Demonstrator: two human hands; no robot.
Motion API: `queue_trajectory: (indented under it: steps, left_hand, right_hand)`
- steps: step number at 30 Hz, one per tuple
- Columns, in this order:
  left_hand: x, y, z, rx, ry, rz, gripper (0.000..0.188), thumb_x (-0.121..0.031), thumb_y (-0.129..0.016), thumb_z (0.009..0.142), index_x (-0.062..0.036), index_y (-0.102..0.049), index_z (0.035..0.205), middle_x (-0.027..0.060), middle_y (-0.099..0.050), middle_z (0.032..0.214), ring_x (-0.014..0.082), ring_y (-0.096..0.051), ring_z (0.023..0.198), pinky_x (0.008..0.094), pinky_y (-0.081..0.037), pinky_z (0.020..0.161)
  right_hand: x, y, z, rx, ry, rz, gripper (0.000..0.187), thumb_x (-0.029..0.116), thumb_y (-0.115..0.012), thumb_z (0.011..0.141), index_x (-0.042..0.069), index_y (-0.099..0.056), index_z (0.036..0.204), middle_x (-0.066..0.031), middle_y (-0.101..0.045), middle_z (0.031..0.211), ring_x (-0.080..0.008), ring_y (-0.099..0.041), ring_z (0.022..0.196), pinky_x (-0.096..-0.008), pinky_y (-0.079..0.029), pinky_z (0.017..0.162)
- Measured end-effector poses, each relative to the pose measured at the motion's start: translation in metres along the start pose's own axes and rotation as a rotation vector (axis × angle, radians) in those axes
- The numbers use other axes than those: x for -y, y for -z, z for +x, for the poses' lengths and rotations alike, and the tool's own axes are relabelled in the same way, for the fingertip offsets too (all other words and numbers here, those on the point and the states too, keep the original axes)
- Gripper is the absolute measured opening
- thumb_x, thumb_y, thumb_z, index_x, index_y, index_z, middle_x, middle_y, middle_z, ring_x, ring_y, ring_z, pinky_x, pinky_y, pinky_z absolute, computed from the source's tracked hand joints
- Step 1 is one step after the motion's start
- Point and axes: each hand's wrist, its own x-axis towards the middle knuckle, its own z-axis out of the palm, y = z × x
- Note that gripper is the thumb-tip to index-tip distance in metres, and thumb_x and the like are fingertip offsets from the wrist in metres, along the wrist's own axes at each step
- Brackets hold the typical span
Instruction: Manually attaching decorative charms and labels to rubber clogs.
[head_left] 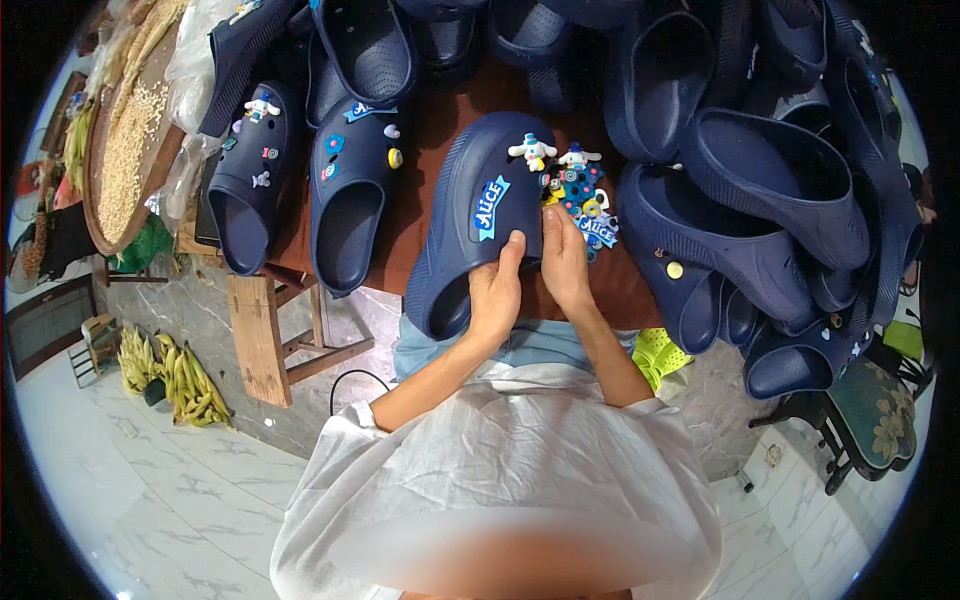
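A navy clog [455, 210] is tilted in front of me, its open heel toward my body. My left hand [495, 295] grips it, fingers inside the opening and thumb on the upper. A blue name-banner charm [488, 208] and a white character charm [533, 151] sit on the clog. Along its right side, my right hand [567, 265] is closed, fingertips drawn together by the clog's edge. What these fingertips hold, if anything, is hidden. Just beyond them lies a heap of small colourful shoe charms [578, 185] on the brown cloth [400, 225].
Two decorated navy clogs [350, 205] lie at the left. More navy clogs [735, 235] are piled at the right and along the far side. Farther left are a round tray of grains [105, 215], a wooden stool [258, 340] and bananas [190, 385]. A padded chair [872, 420] stands right.
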Motion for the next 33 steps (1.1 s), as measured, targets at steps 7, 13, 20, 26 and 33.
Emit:
queue_trajectory:
  steps: [7,13,20,26,33]
  left_hand:
    - [-0.005,0.003,-0.001,0.025,0.095,-0.046,0.035,-0.026,-0.058,0.097,0.0059,-0.062,0.112,0.0061,-0.063,0.105,0.0119,-0.055,0.094,0.0274,-0.045,0.085]
    - [-0.005,0.007,0.004,0.088,0.007,0.018,0.037,-0.029,-0.054,0.100,0.0050,-0.060,0.112,0.0057,-0.063,0.102,0.0115,-0.056,0.093,0.0272,-0.046,0.082]
    - [-0.007,0.009,0.002,0.081,-0.009,0.163,0.048,-0.038,-0.047,0.102,0.0067,-0.064,0.096,0.0064,-0.064,0.084,0.0125,-0.056,0.076,0.0295,-0.047,0.067]
    - [-0.001,0.008,0.002,0.075,0.033,0.186,0.051,-0.040,-0.049,0.101,0.0071,-0.064,0.090,0.0068,-0.063,0.082,0.0116,-0.055,0.076,0.0279,-0.046,0.069]
    - [-0.002,0.005,0.002,0.060,0.059,0.027,0.042,-0.036,-0.051,0.100,0.0032,-0.064,0.094,0.0034,-0.061,0.085,0.0098,-0.053,0.078,0.0266,-0.045,0.070]
  right_hand:
    - [0.002,-0.002,0.001,0.000,-0.045,0.017,0.034,0.027,-0.039,0.104,-0.003,-0.056,0.098,-0.0234,-0.058,0.082,-0.0410,-0.057,0.078,-0.0425,-0.044,0.074]
    - [0.020,0.008,0.000,0.150,-0.433,0.512,0.037,0.034,-0.040,0.104,0.000,-0.055,0.103,-0.0098,-0.055,0.082,-0.0206,-0.061,0.076,-0.0338,-0.058,0.059]
    - [0.018,-0.002,0.005,0.137,-0.149,0.176,0.041,0.036,-0.034,0.105,0.000,-0.052,0.102,-0.0152,-0.057,0.089,-0.0302,-0.060,0.083,-0.0394,-0.050,0.072]
    - [-0.005,-0.011,0.000,0.051,-0.143,0.143,0.037,0.030,-0.033,0.106,-0.001,-0.053,0.104,-0.0152,-0.056,0.095,-0.0270,-0.053,0.090,-0.0356,-0.042,0.082]
    - [-0.002,-0.012,-0.005,-0.006,-0.100,0.174,0.039,0.030,-0.033,0.105,-0.003,-0.054,0.103,-0.0151,-0.059,0.089,-0.0284,-0.059,0.088,-0.0379,-0.044,0.085]
